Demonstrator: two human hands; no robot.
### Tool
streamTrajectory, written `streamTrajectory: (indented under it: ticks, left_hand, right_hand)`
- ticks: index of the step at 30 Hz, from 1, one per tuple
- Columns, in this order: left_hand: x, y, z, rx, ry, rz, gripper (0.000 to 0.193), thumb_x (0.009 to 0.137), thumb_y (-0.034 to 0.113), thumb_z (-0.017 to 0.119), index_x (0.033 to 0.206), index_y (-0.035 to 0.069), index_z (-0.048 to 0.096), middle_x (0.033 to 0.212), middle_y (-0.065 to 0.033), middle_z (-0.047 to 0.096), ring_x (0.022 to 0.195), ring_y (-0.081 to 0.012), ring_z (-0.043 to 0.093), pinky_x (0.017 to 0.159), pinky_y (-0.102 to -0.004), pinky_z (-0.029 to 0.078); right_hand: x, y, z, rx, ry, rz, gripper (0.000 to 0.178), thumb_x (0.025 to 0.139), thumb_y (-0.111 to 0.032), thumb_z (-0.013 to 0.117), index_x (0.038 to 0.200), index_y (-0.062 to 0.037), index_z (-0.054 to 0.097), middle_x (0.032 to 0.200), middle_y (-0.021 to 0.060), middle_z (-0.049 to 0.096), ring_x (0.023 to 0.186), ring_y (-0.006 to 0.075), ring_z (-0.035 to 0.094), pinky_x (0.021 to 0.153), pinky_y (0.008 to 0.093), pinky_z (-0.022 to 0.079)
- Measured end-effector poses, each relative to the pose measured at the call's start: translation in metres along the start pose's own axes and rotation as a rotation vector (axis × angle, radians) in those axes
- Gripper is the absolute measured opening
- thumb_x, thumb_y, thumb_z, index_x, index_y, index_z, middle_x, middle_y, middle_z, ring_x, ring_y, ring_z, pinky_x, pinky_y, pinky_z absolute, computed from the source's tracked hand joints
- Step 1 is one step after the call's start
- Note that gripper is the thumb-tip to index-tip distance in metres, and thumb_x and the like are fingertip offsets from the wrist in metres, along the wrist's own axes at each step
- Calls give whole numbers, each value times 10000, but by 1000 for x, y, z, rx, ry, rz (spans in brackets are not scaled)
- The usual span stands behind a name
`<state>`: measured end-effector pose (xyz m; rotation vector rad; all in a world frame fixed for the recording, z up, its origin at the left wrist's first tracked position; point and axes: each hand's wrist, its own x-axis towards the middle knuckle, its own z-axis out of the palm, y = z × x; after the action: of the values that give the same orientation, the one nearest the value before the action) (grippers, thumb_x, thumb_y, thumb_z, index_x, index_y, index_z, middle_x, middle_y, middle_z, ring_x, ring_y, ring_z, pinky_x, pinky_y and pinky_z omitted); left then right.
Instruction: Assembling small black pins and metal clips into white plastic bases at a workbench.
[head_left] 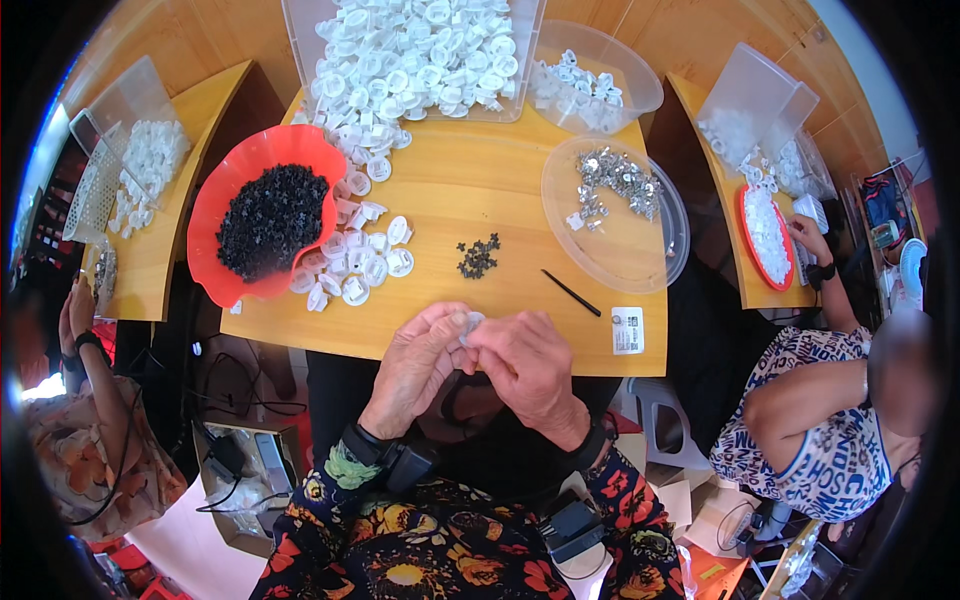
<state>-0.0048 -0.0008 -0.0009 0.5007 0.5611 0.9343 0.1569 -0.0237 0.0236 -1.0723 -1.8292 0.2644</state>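
- Presently, one left hand (418, 372): thumb and fingers are pinching a small white piece (472, 325), which is sitting at the grip, just off the near edge of the table (460, 180).
- One right hand (532, 370): fingers are bunching narrowly against that same piece; whether they are holding anything more, one cannot tell, the fingertips being hidden.
- Black parts (478, 257), one small cluster: lying just beyond the grip.
- Black stick (572, 292), slender: lying aslant beyond the grip, to its right.
- White card (628, 331), printed: lying farther right of the grip, near the table's edge.
- White plastic pieces (375, 268), loose: spreading beyond the grip, to its left.
- Red bowl (208, 225), wavy-rimmed: standing farther left, holding a black heap (272, 222).
- Clear dish (560, 175), round: standing beyond the grip, to its right, holding silvery metal pieces (620, 180).
- Clear tub (645, 88): standing behind that dish, holding white pieces.
- Clear bin (533, 40): standing farthest beyond the grip, brimming with white pieces.
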Motion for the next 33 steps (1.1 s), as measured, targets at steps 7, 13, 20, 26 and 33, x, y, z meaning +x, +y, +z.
streamTrajectory:
  ticks: [7, 13, 20, 26, 33]
  left_hand:
    - [0, 0, 7, 7, 45, 6, 249, 974, 208, 502, 1071, -19, 532, 903, -98, 611, 708, -160, 606, 637, -263, 519]
    - [0, -1, -2, -32, -30, 7, 215, 969, 157, 508, 1086, -19, 549, 942, -85, 609, 781, -152, 596, 662, -270, 510]
    - [-3, -2, 7, 74, 68, 31, 198, 962, 156, 526, 1054, -12, 575, 932, -57, 605, 777, -122, 578, 674, -255, 496]
    - [-6, 0, 16, 361, 49, 134, 224, 969, 162, 514, 1069, -25, 587, 926, -55, 604, 768, -124, 578, 689, -254, 499]
    - [-4, 7, 1, 39, -44, -40, 286, 984, 210, 487, 1119, -32, 558, 939, -68, 600, 777, -140, 587, 677, -258, 503]
  right_hand:
    - [-13, -8, 14, 812, 154, 594, 75, 908, 14, 561, 979, 34, 548, 798, 68, 612, 690, 115, 602, 647, 257, 516]
    - [-8, -9, 21, 918, 145, 655, 115, 887, 27, 590, 979, 36, 522, 823, 67, 582, 671, 113, 593, 601, 250, 505]
    - [-9, -9, 27, 942, 170, 729, 114, 874, 36, 602, 950, 20, 519, 819, 47, 570, 642, 91, 567, 559, 222, 473]
    - [-6, -11, 28, 937, 247, 800, 81, 883, 31, 584, 933, 13, 523, 755, 46, 573, 618, 82, 552, 545, 213, 459]
    - [-1, 0, 12, 785, 115, 664, 102, 861, 39, 575, 954, 0, 559, 748, 61, 598, 632, 126, 585, 579, 271, 483]
